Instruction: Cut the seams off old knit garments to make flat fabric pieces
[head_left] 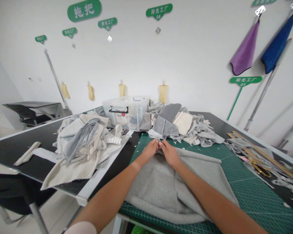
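Observation:
A large piece of grey fabric [161, 188] lies on the green cutting mat [254, 185], with soft folds along its near edge. At its far edge my left hand [151, 148] and my right hand [169, 152] meet, fingertips almost touching. Both hands are closed in a pinch on the fabric, which bunches up between them. The fabric's far right edge looks rolled or folded over.
Piles of cloth scraps lie at left [83, 139] and beyond my hands [171, 122], beside a clear plastic bin [127, 112]. Gold-handled scissors [260, 169], wooden strips [273, 159] and offcuts are at right. A black chair [17, 191] stands at the lower left.

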Available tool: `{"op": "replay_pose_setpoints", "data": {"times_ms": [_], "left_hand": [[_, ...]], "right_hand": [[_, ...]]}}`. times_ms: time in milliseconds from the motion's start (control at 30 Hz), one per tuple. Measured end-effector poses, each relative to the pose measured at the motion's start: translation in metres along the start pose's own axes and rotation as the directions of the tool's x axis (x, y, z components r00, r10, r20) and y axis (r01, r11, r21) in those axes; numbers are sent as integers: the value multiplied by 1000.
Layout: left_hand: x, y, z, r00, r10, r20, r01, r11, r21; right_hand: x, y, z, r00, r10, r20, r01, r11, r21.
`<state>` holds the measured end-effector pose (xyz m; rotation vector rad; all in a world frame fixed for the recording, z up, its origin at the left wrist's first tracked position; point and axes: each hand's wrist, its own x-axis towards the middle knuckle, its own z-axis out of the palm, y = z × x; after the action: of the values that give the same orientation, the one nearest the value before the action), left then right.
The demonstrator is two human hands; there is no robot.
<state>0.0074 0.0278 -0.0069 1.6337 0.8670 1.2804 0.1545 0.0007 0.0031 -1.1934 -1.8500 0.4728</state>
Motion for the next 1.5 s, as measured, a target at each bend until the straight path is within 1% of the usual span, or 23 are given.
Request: {"op": "replay_pose_setpoints", "data": {"times_ms": [167,300,533,700,867,1033,1267,1400,1500], "left_hand": [[-1,3,1,1000,-22,-2,22,1000,9],[-2,4,2,1000,-9,-4,9,1000,-10],[-2,5,4,1000,-4,0,4,1000,-20],[-1,3,3,1000,-1,-13,1,1000,-11],[2,1,0,999,33,-6,-32,998,47],[3,-1,-1,999,37,-2,-37,997,70],[4,-1,0,1000,13,-9,-12,999,41],[3,2,0,1000,9,16,-10,999,33],[3,3,0,1000,2,-8,-2,1000,16]], "right_hand": [[0,0,0,1000,-13,-9,13,1000,7],[0,0,1,1000,-12,-5,12,1000,6],[1,2,1,997,-58,-41,59,998,20],[1,0,0,999,-29,-33,31,998,63],[2,-3,-2,998,20,-68,-13,994,106],[2,-4,-4,998,26,-53,-19,991,130],[0,-5,-5,999,39,-8,-39,999,24],[0,-5,-5,999,48,6,-47,995,-85],[0,-4,-5,999,53,13,-50,985,-163]]}}
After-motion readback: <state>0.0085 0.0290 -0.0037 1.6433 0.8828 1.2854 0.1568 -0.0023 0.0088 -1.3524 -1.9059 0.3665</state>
